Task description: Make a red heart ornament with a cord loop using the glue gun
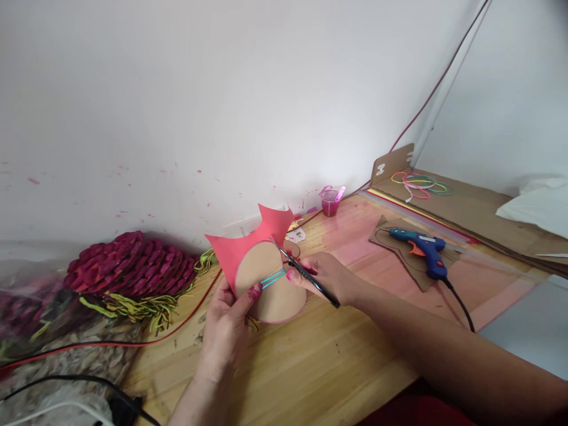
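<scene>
A tan rounded cardboard piece [266,266] with two turquoise strands [273,278] across it lies against red paper [248,241], whose pointed edges stick out at the upper left. My left hand [233,313] pinches the piece at its lower left, thumb on top over the strand ends. In my right hand [322,278] are black-handled scissors [306,273], their blades at the paper along the upper right rim of the cardboard. My right thumb is beside the right ends of the strands. Fingers beneath the cardboard are hidden.
Dark magenta pieces with yellow-green fringe [133,266] are piled at left. A blue glue gun [419,245] rests on cardboard at right. A cup of pink liquid [329,203] stands by the wall. Coloured cords [419,184] lie at the back right. A red cable [190,316] crosses the wooden table [310,355].
</scene>
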Tool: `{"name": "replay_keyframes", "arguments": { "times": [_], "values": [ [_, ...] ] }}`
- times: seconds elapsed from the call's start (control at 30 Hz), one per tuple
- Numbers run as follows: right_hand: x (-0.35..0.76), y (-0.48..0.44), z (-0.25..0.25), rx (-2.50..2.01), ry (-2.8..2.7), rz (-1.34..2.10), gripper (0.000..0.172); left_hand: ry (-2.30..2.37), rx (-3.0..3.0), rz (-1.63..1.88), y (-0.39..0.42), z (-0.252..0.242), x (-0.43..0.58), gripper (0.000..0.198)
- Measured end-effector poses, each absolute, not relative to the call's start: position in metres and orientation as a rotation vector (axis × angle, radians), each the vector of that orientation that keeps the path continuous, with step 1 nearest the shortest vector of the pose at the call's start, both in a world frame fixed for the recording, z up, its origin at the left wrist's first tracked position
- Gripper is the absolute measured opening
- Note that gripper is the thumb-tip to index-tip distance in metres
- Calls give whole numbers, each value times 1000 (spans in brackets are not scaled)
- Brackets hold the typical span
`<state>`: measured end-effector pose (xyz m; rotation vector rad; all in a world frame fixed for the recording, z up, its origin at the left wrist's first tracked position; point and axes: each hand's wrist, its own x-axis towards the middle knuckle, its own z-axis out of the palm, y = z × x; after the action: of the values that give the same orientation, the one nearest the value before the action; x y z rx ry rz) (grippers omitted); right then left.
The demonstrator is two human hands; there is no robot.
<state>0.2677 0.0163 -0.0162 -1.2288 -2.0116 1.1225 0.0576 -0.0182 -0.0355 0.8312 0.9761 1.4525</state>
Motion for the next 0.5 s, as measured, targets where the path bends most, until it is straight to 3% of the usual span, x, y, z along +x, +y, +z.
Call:
{"name": "replay_keyframes", "arguments": {
  "times": [0.5],
  "values": [
    [266,14,-22,-1173,-1918,1208,56,942,838,1439,-20,-35,62,65]
  ]
}}
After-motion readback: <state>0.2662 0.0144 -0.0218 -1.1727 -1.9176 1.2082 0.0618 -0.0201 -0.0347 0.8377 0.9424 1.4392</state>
